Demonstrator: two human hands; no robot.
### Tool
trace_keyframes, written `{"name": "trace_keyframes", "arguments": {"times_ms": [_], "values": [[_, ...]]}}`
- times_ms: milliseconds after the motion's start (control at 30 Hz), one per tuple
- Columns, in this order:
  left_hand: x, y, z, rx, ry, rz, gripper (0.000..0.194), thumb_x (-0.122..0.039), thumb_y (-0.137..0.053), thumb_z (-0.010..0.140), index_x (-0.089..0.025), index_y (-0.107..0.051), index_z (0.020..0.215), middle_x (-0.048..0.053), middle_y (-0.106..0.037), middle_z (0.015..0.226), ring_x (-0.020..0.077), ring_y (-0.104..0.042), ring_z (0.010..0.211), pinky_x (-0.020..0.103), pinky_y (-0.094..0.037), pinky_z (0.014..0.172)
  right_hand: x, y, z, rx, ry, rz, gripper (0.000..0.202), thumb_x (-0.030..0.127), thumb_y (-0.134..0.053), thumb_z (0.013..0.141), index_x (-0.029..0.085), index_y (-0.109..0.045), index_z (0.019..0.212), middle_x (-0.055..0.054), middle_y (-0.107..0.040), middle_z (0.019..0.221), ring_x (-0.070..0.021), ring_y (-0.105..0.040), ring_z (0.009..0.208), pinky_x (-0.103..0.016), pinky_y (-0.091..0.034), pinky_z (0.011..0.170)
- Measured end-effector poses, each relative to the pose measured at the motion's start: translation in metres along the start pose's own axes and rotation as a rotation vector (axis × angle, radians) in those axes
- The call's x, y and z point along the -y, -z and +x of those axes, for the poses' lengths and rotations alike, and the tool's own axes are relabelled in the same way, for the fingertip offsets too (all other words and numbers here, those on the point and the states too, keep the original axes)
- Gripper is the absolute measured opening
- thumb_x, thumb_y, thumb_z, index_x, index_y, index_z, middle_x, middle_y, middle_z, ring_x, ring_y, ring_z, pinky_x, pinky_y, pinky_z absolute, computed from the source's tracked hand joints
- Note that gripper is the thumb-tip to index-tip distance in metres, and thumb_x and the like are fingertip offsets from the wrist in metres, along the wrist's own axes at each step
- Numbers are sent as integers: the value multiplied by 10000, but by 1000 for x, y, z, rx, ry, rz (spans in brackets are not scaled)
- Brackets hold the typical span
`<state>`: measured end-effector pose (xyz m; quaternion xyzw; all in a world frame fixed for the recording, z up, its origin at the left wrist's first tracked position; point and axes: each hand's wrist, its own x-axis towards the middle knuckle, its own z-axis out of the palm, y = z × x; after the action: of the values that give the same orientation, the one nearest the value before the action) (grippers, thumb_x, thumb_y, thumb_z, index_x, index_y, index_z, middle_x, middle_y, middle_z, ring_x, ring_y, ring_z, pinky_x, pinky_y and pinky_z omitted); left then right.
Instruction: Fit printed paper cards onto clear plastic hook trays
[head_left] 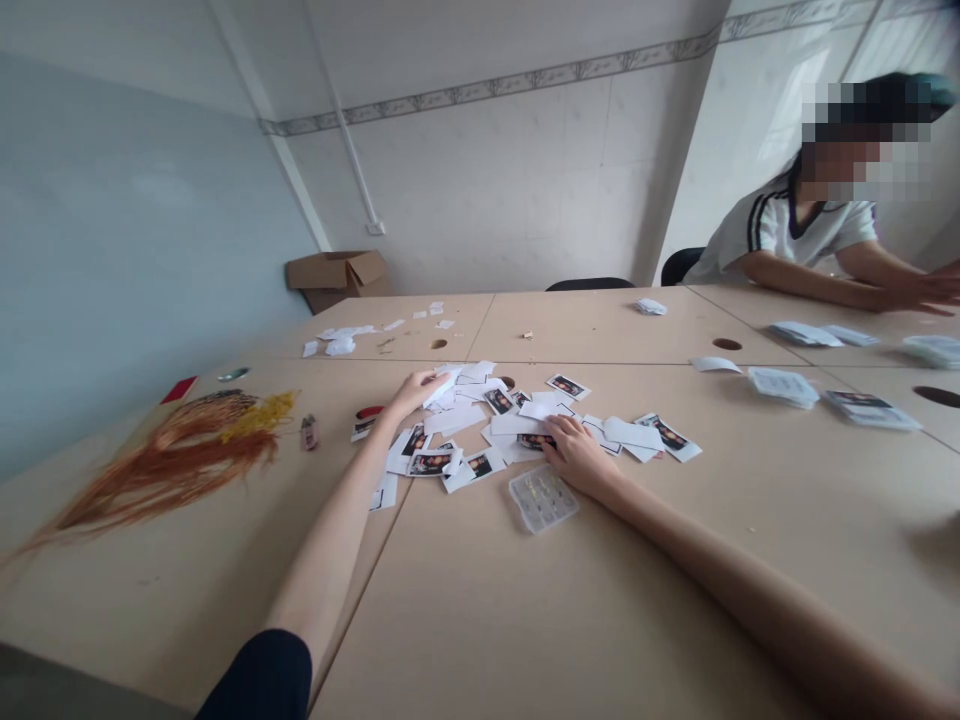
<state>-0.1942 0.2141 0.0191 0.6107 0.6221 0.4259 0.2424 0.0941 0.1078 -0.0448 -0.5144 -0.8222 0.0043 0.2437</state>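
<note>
- Left hand (415, 390): stretched out over the pale beige wooden surface (525, 620), its fingers closed on a small bunch of white paper slips (442, 385) at the far left edge of the pile.
- Right hand (576, 452): lies palm down on the near edge of the pile, fingers spread flat on the cards, gripping nothing.
- Scattered pile of small white cards with dark printed pictures (510, 425): lies loose on the surface between the two hands, some face up, some blank side up.
- Clear plastic compartment box (543, 497): sits just beside the right hand, on its near side.
- Bundle of orange and yellow fibres (180, 450): lies well to the left, apart from the pile.
- Another person's white sleeve (765, 225): at the far right, forearms resting on the surface near separate stacks of cards (784, 385).
- Open brown cardboard box (337, 275): stands against the far wall.
</note>
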Motion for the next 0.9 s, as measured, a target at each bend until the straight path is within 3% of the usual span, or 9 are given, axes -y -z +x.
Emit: {"name": "trace_keyframes", "arguments": {"times_ms": [133,267,400,567,700,800,900], "values": [[-7,5,6,4,-33,26,462,-565,-469,640,-145,-644,716,52,-660,739,231,-569,774,290,-410,693,-1,0,0,-7,9,1,327,263,-358,848,121,-500,1106,-106,-481,1176,-226,-361,1129,-341,-309,939],[-5,23,14,-46,-24,38,605,-559,-199,752,-156,-647,797,83,-650,924,237,-552,886,320,-393,759,-1,0,-1,-33,22,1,309,256,-365,843,127,-523,1075,-105,-476,1177,-231,-335,1147,-347,-301,953],[-1,26,9,-17,-25,94,475,-516,-360,703,-143,-635,809,79,-655,875,241,-565,821,311,-409,699,-1,-1,-2,-58,40,6,290,257,-372,838,139,-542,1042,-104,-474,1171,-226,-330,1154,-349,-298,962],[-7,7,-1,246,-93,140,386,-470,-488,656,-161,-634,835,33,-657,845,193,-584,760,256,-427,663,-3,-2,-4,-95,34,18,289,269,-367,836,149,-548,1027,-121,-469,1164,-248,-341,1148,-408,-321,937],[-10,0,-2,409,-130,198,440,-318,-698,454,-187,-625,868,25,-633,976,197,-565,888,238,-412,763,-4,-1,-4,-134,40,46,258,249,-378,828,167,-550,1002,-102,-481,1125,-221,-394,1095,-382,-361,906],[-5,-2,-2,412,-122,254,570,-202,-746,334,-186,-608,887,43,-620,996,231,-548,923,268,-404,792,0,0,2,-152,43,65,241,222,-377,821,176,-554,978,-90,-493,1086,-210,-426,1049,-371,-395,863],[1,-4,-4,368,-132,283,545,-149,-741,322,-205,-607,847,34,-625,948,240,-551,901,285,-409,781,12,2,17,-147,80,74,230,217,-392,813,179,-559,968,-85,-500,1069,-212,-423,1041,-369,-393,853]]}}
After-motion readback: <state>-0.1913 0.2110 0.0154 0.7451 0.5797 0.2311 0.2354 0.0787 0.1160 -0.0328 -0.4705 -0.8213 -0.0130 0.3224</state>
